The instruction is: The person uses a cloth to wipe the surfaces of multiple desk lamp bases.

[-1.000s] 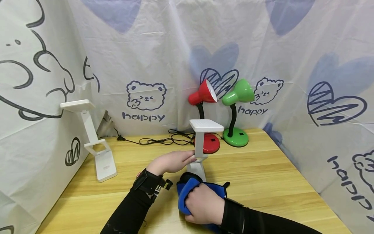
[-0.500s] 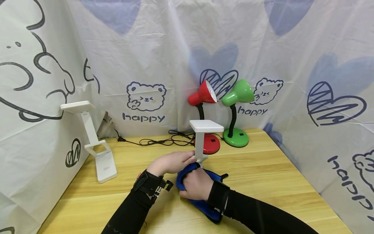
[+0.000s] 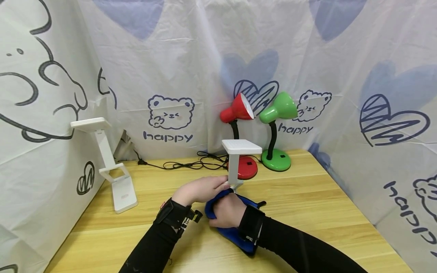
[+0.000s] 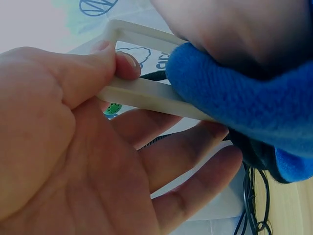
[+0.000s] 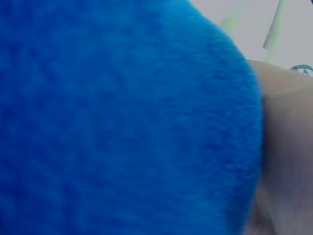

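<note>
A white folding desk lamp (image 3: 241,146) stands mid-table. My left hand (image 3: 198,189) holds it low on its stem. In the left wrist view, thumb and fingers pinch the lamp's open white frame (image 4: 151,96). My right hand (image 3: 230,211) grips a bunched blue plush cloth (image 3: 235,237) with black edging, close against the lamp's lower part. The folded blue cloth (image 4: 234,100) overlaps the right end of the frame in the left wrist view. Cloth and hand hide the lamp's base. Blue cloth (image 5: 122,117) fills most of the right wrist view.
Behind the held lamp stand a red gooseneck lamp (image 3: 238,108) and a green one (image 3: 280,107). Black cords (image 3: 189,164) lie along the back of the wooden table (image 3: 307,212). A second white folding lamp (image 3: 123,193) stands at left. Printed curtains (image 3: 170,68) surround the table.
My right hand has moved the blue cloth forward, away from me, up to the lamp's lower frame, covering the base. Over the last half second it shifts only slightly. My left hand stays put.
</note>
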The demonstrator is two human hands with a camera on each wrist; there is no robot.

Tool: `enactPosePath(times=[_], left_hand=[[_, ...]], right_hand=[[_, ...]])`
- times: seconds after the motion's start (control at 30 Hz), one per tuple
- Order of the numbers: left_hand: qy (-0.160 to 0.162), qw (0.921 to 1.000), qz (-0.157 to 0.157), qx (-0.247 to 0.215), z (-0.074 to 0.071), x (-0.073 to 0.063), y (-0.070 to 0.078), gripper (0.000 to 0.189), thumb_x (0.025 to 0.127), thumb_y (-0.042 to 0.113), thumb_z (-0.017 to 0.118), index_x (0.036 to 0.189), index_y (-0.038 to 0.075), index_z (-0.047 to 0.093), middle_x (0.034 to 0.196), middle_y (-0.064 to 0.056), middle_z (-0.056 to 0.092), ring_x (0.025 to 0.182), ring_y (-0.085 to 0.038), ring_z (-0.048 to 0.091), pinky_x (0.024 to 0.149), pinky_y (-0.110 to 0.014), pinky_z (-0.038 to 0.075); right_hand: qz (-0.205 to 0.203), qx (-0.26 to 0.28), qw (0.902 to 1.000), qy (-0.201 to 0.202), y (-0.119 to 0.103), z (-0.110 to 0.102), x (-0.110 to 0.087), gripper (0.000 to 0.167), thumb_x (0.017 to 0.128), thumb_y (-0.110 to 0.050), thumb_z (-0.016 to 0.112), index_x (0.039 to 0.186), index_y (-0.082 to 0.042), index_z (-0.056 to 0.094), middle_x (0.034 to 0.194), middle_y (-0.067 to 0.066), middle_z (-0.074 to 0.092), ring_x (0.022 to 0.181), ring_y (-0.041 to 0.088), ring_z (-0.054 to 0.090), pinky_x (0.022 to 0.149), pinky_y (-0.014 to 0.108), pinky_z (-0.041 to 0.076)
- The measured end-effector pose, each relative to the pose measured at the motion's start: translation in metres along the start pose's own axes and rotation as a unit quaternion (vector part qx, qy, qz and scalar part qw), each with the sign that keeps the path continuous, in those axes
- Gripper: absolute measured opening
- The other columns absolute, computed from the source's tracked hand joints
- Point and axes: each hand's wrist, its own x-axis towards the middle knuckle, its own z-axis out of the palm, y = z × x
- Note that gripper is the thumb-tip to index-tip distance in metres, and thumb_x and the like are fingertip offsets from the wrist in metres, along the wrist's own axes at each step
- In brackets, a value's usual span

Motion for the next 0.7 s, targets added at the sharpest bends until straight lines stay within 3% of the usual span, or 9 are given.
enactPosePath(times=[0.13, 0.3, 0.4, 0.5, 0.57, 0.7], left_hand=[[-0.002, 0.9999, -0.010, 0.003, 0.001, 0.000, 0.002, 0.037, 0.104, 0.049, 0.028, 0.133, 0.035, 0.047, 0.123, 0.010, 0.060, 0.116, -0.011, 0.057, 0.098, -0.038, 0.046], [-0.003, 0.9999, -0.009, 0.005, 0.000, 0.002, 0.003, 0.037, 0.104, 0.048, 0.029, 0.131, 0.031, 0.049, 0.116, 0.006, 0.063, 0.104, -0.009, 0.059, 0.091, -0.037, 0.047], [-0.006, 1.0000, -0.007, -0.001, 0.000, 0.002, 0.002, 0.037, 0.104, 0.047, 0.030, 0.128, 0.028, 0.051, 0.111, 0.002, 0.064, 0.095, -0.010, 0.058, 0.083, -0.035, 0.046], [-0.007, 0.9999, -0.007, -0.005, 0.000, 0.002, 0.001, 0.037, 0.104, 0.047, 0.030, 0.126, 0.027, 0.052, 0.109, 0.002, 0.064, 0.091, -0.010, 0.058, 0.080, -0.033, 0.044], [-0.007, 0.9999, -0.007, -0.008, 0.000, 0.002, 0.000, 0.037, 0.104, 0.047, 0.030, 0.126, 0.026, 0.052, 0.108, 0.001, 0.064, 0.090, -0.011, 0.057, 0.079, -0.033, 0.044], [-0.007, 0.9999, -0.004, -0.008, -0.001, 0.001, 0.000, 0.032, 0.104, 0.046, 0.031, 0.121, 0.029, 0.052, 0.108, -0.001, 0.064, 0.089, -0.011, 0.058, 0.079, -0.032, 0.045]], right_hand=[[-0.021, 0.047, 0.9973, -0.052, -0.001, -0.006, -0.011, 0.047, 0.080, -0.058, 0.064, 0.051, -0.024, 0.049, 0.055, -0.007, 0.054, 0.068, 0.012, 0.062, 0.057, 0.031, 0.050], [-0.050, 0.101, 0.9905, -0.080, -0.001, -0.010, -0.035, 0.034, 0.081, -0.055, 0.067, 0.065, -0.026, 0.058, 0.074, -0.007, 0.064, 0.065, 0.008, 0.059, 0.057, 0.029, 0.049], [-0.074, 0.109, 0.9889, -0.068, 0.003, -0.004, -0.049, 0.026, 0.083, -0.051, 0.067, 0.085, -0.025, 0.067, 0.092, -0.006, 0.068, 0.076, 0.010, 0.062, 0.065, 0.030, 0.052], [-0.100, 0.112, 0.9874, -0.051, 0.010, 0.004, -0.059, 0.029, 0.087, -0.045, 0.066, 0.105, -0.023, 0.069, 0.105, -0.004, 0.068, 0.090, 0.012, 0.064, 0.075, 0.032, 0.053], [-0.112, 0.116, 0.9859, -0.045, 0.015, 0.009, -0.065, 0.030, 0.088, -0.040, 0.067, 0.111, -0.021, 0.068, 0.111, -0.003, 0.067, 0.097, 0.013, 0.063, 0.080, 0.032, 0.053], [-0.113, 0.141, 0.9827, -0.040, 0.025, 0.011, -0.071, 0.030, 0.090, -0.032, 0.067, 0.117, -0.020, 0.063, 0.111, -0.003, 0.062, 0.093, 0.009, 0.060, 0.077, 0.027, 0.052]])
